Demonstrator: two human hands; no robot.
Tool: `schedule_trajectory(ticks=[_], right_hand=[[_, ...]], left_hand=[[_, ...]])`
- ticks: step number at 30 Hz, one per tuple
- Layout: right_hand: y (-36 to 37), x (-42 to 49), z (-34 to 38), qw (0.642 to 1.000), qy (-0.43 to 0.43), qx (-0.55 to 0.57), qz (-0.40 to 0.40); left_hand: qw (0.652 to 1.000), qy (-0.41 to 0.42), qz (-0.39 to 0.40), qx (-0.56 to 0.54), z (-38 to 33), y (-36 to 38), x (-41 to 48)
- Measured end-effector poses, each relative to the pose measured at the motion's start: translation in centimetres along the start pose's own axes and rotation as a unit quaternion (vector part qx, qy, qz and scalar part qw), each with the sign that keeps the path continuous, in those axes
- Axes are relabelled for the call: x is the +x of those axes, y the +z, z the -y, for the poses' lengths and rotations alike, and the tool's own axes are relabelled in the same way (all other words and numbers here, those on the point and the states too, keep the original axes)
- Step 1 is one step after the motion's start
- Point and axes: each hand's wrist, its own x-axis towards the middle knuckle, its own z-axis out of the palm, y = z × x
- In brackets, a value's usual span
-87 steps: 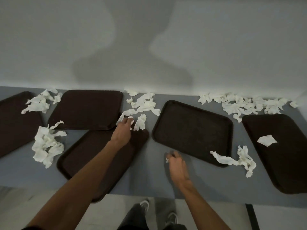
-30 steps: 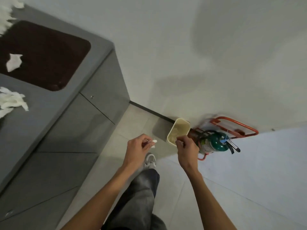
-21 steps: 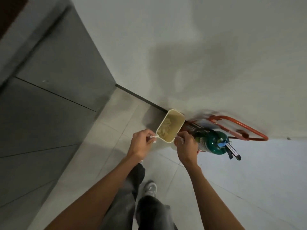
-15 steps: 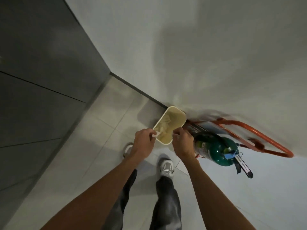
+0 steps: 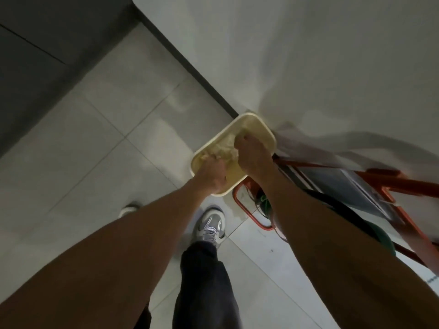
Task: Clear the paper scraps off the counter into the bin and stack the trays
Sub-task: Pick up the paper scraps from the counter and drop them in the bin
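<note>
Left hand (image 5: 212,173) and right hand (image 5: 251,154) both dip into the bin (image 5: 261,128), side by side, paper scraps (image 5: 224,148) just beneath them; grips too blurry to call.

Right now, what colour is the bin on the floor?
The rectangular plastic bin is pale cream-yellow, clearest in the head view.

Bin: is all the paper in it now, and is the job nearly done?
Some scraps already lie in the bin. Both hands are at it: the left hand and right hand reach into its mouth, too blurred to tell if they hold paper. The counter top and trays are out of view, so the rest of the clearing and the stacking can't be judged from here.
</note>
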Motion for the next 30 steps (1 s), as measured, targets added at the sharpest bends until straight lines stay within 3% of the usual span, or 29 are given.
schedule_trajectory(ticks=[3,5,13,21,26,30], right_hand=[[0.4,1.1,-0.3,0.998,-0.017,-0.039,0.044],[-0.5,1.2,0.3,0.997,-0.006,-0.031,0.067],[-10.4,-6.7,7.7,0.998,0.007,0.058,-0.035],[-25.1,-22.9,23.7,0.972,-0.103,0.111,-0.180],[-31.4,-35.2,36.6,0.939,-0.204,0.132,-0.245],[-34.6,-44.7,47.1,0.923,-0.268,0.129,-0.245]], left_hand=[[0.998,-0.012,0.056,0.022,0.3,1.1,1.2],[0.999,-0.012,0.050,0.016,0.2,0.3,0.5],[0.989,0.003,-0.132,-0.064,0.7,-9.8,-13.7],[0.946,-0.042,-0.306,-0.095,7.7,-19.8,-38.4],[0.897,-0.086,-0.413,-0.135,13.3,-23.0,-58.0],[0.844,-0.125,-0.495,-0.166,18.0,-23.0,-73.3]])
